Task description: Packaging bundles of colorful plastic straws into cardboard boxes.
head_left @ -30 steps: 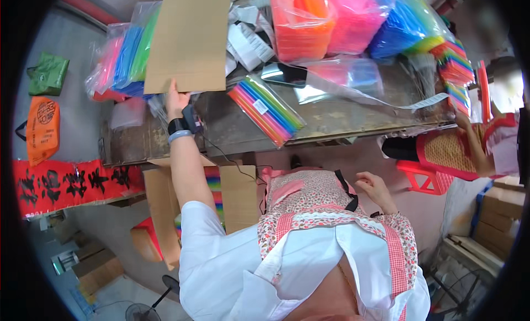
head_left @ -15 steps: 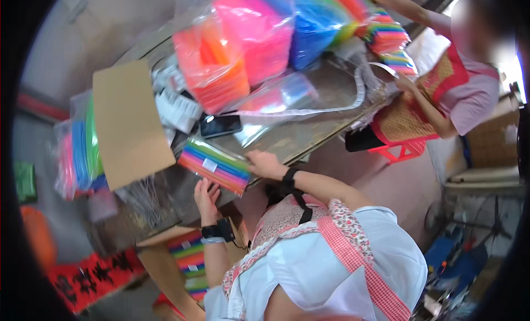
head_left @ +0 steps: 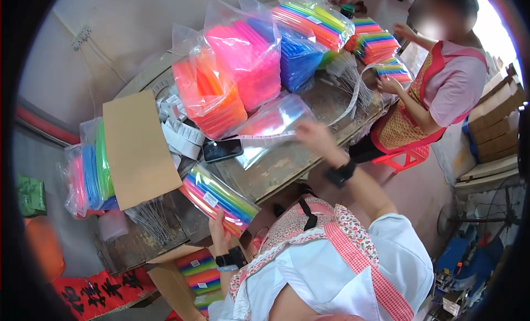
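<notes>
My left hand (head_left: 218, 228) grips the lower edge of a flat clear pack of rainbow-coloured sticks (head_left: 221, 198), which has a small white label on its face. The pack is tilted over the table's near edge. My right hand (head_left: 316, 138) is apart from it, over the table beside a long white strip of labels (head_left: 270, 136) and a stack of clear plastic bags (head_left: 284, 114). Motion smears its fingers, so whether they hold anything is unclear. A black phone (head_left: 222, 150) lies between the two hands' areas, near the label strip.
Big clear bags of orange (head_left: 212, 97), pink (head_left: 248, 58) and blue sticks (head_left: 298, 56) stand at the back. A cardboard sheet (head_left: 138, 150) lies left. Below the table, an open carton (head_left: 171, 277) holds similar packs. A co-worker (head_left: 441, 83) sits at right by a red stool (head_left: 408, 158).
My right hand has let go of the pack and moved right and farther away, over the table. My left hand now holds the pack alone, slightly lower and tilted more.
</notes>
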{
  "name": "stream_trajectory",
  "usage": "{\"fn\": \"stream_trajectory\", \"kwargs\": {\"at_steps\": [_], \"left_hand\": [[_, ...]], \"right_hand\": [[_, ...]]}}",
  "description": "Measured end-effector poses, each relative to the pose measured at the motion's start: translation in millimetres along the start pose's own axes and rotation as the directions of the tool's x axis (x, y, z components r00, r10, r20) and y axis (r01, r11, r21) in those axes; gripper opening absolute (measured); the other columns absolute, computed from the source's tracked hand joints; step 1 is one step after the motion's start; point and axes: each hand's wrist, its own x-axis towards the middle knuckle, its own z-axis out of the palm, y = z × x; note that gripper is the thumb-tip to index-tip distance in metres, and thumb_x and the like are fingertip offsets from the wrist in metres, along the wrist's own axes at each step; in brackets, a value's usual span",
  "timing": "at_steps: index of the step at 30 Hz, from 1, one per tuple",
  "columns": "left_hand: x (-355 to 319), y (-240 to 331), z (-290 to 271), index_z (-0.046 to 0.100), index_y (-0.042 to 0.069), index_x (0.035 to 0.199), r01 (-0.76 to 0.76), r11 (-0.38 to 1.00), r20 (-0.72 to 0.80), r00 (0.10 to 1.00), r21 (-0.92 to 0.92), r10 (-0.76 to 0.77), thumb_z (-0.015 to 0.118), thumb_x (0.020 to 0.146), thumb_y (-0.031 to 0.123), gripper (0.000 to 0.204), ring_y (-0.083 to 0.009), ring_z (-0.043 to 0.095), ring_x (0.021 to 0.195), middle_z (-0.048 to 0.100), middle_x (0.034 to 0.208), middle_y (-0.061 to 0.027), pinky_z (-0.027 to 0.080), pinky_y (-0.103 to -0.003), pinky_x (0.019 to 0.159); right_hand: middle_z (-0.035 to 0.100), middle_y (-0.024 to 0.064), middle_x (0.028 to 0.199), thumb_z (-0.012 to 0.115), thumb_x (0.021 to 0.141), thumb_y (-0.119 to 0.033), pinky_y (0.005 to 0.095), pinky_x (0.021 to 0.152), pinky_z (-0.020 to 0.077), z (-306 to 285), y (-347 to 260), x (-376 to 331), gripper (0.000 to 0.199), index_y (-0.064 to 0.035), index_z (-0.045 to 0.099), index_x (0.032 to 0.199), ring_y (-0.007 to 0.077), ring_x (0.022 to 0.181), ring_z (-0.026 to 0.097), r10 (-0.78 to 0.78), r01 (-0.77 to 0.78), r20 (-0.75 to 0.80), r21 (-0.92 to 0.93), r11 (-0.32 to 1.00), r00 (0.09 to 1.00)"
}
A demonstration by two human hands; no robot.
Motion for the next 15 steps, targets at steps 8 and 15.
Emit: {"fn": "stream_trajectory", "kwargs": {"at_steps": [8, 15], "left_hand": [[-52, 10, 56, 0.05, 0.003, 0.115, -0.173, 0.983, -0.024, 0.984, 0.062, 0.175, 0.061, 0.086, 0.015, 0.033, -0.0182, 0.059, 0.089, 0.059, 0.102, -0.0056, 0.05, -0.032, 0.076], [-79, 12, 120, 0.052, 0.002, 0.115, -0.14, 0.978, -0.091, 0.984, 0.156, 0.155, 0.066, 0.081, 0.009, 0.038, -0.0168, 0.059, 0.089, 0.06, 0.102, -0.0055, 0.049, -0.03, 0.08]], "right_hand": [[0.06, 0.0025, 0.085, 0.067, 0.078, -0.04, 0.023, 0.061, 0.0481, -158, 96, 159, 0.04, -0.0101, 0.056, 0.104, 0.0142, 0.07, 0.059, 0.538, -0.155, -0.145, 0.867, 0.473, 0.831], [0.063, 0.0025, 0.085, 0.07, 0.074, -0.045, 0.027, 0.057, 0.0521, -166, 92, 213, 0.045, -0.0112, 0.058, 0.101, 0.0151, 0.069, 0.061, 0.58, -0.286, -0.047, 0.835, 0.469, 0.813]]}}
